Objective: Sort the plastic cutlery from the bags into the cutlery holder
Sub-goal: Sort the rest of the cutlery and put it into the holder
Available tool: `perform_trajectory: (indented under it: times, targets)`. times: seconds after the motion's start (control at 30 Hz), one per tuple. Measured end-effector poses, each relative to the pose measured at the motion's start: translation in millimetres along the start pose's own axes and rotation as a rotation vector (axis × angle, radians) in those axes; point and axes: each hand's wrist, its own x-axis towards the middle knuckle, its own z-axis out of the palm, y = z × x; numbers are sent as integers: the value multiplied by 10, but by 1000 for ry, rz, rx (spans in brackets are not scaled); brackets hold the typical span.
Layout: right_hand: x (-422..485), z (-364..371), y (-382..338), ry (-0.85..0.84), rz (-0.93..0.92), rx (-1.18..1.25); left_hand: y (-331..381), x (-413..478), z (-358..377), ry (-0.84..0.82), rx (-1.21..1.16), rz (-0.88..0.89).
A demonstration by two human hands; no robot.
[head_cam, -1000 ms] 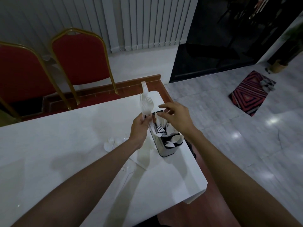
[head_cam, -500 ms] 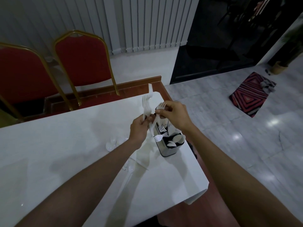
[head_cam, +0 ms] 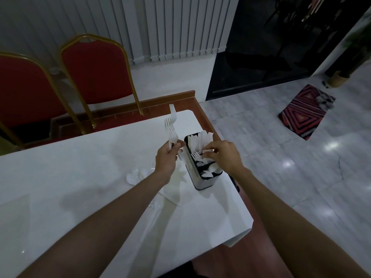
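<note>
Fork over the holder's middle slot

The right hand (head_cam: 222, 155) pinches one white plastic fork (head_cam: 195, 155) over the cutlery holder (head_cam: 201, 182). Just beside it, the left hand (head_cam: 166, 157) grips a bundle of forks (head_cam: 171, 127) upright. Lowering the fork straight down should keep its tines from snagging its neighbours. The far compartment holds what look like knives (head_cam: 200, 139), the near one spoons (head_cam: 208, 173). Loose spoons (head_cam: 133, 177) lie on the white table (head_cam: 80, 157).
</note>
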Motion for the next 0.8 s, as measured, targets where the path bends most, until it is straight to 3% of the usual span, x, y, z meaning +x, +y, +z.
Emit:
perform_trajectory:
  times: [0.1,0.27,0.43,0.63,0.8]
  targets:
    - [-20,-3,-17,55,-22,-18,8,8,-6,0,-22,2]
    - [-60,27,58,-58,-23,-149,22,-9,-32,-7,-34,-1]
    - [18,-36,-251,164,-122,71,64,-43,-37,-97,19,24]
    - [209,-23,-591,-45,-47,346,49,-86,-37,-199,206,104]
    - [223,-16,-597,-114,32,536,115,-111,-100,-224,267,94]
